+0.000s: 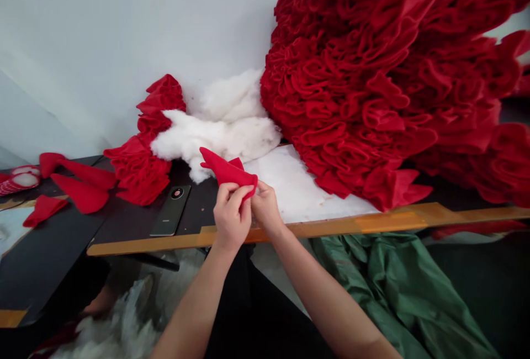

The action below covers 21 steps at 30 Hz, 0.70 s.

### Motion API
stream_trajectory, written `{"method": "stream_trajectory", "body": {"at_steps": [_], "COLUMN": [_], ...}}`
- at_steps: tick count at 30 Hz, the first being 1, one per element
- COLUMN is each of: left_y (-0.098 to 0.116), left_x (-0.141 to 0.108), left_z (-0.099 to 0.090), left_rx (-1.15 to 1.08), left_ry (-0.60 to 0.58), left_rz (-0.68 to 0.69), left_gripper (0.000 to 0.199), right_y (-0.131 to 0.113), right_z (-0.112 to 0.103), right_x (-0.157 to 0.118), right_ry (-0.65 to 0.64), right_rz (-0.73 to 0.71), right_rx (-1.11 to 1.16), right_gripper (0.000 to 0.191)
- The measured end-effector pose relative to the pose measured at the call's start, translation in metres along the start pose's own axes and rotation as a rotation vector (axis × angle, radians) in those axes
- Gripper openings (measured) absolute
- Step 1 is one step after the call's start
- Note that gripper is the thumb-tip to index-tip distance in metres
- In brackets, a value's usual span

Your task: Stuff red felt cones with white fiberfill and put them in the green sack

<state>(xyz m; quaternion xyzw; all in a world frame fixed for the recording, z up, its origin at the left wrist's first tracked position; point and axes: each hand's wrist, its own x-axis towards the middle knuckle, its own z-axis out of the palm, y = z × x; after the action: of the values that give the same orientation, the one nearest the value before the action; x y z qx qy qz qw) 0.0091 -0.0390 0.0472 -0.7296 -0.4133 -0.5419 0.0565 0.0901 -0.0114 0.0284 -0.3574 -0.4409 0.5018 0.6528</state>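
Observation:
A small red felt piece (227,170) with a pointed end is held above the table's front edge, its tip towards the upper left. My left hand (232,212) pinches its lower side. At its right end, the fingers of my right hand (265,204) are closed on the edge of the felt; their tips are partly hidden. Just behind the piece lies fluffy white stuffing (219,135). A dark phone (171,211) rests on the table left of my left hand.
A huge pile of red felt pieces (351,83) rises at the right, beside a white sheet (298,188). More red pieces (143,165) lie at the left. Green fabric (397,287) hangs below the table's taped edge (331,227). A pale wall stands behind.

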Motion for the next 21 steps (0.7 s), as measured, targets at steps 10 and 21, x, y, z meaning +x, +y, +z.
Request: {"method": "stream_trajectory", "body": {"at_steps": [10,21], "left_y": [-0.003,-0.026], "left_x": [0.001,0.024], "left_z": [-0.008,-0.01], "left_rx": [-0.184,-1.05], "left_ry": [-0.037,0.082], "left_rz": [-0.135,-0.818], "left_gripper": [0.013,0.056], "right_y": [-0.014,-0.016], "right_z": [-0.002,0.009], "right_x": [-0.006,-0.015], "right_ry": [-0.074,-0.083], "right_rz": [0.311,0.351], "right_rx": [0.607,0.571], "right_gripper": [0.023,0.031]}}
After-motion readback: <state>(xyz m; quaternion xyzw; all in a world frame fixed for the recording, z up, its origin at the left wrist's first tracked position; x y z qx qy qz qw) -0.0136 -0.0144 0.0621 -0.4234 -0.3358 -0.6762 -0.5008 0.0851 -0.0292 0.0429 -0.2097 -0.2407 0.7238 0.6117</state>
